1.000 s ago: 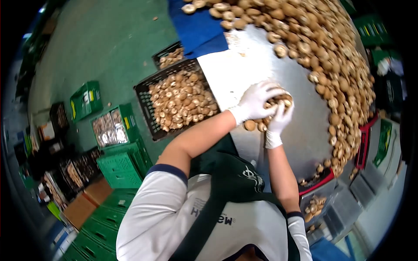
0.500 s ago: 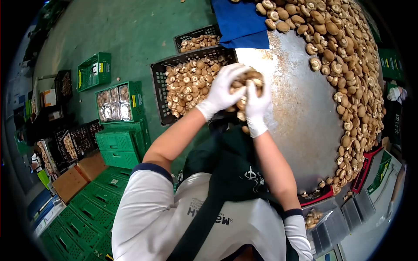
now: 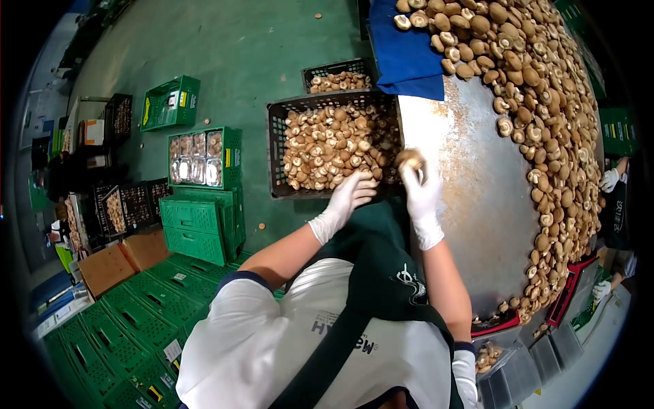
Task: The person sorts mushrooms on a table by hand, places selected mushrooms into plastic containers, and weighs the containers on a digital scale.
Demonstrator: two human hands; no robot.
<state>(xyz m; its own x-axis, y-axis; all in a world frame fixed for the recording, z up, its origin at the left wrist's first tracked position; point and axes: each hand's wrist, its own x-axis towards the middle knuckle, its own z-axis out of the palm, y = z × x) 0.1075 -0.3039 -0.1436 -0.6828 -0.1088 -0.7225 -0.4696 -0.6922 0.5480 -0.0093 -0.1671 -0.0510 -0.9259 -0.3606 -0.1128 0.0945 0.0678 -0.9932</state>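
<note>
My right hand (image 3: 424, 198), in a white glove, pinches a brown-capped mushroom (image 3: 409, 159), somewhat blurred, at the left edge of the metal table (image 3: 470, 218). Left of it, my gloved left hand (image 3: 351, 198) is at the near side of a black crate (image 3: 274, 146) filled with mushrooms (image 3: 327, 143). Its fingers are slightly bent and parted, their tips close to the mushrooms in the crate. Whether they touch any is hard to make out.
A large heap of mushrooms (image 3: 545, 136) curves along the table's far and right sides. Blue cloth (image 3: 409, 54) drapes over its upper left corner. A smaller black crate (image 3: 337, 68), green crates (image 3: 194, 232) and packed trays (image 3: 197, 157) stand left. Another person's gloved hand (image 3: 610, 180) shows at right.
My hands have moved apart from around a bunch of mushrooms. The left is now lower at the crate; the right keeps one mushroom. The camera view has shifted, and another person appears at right.
</note>
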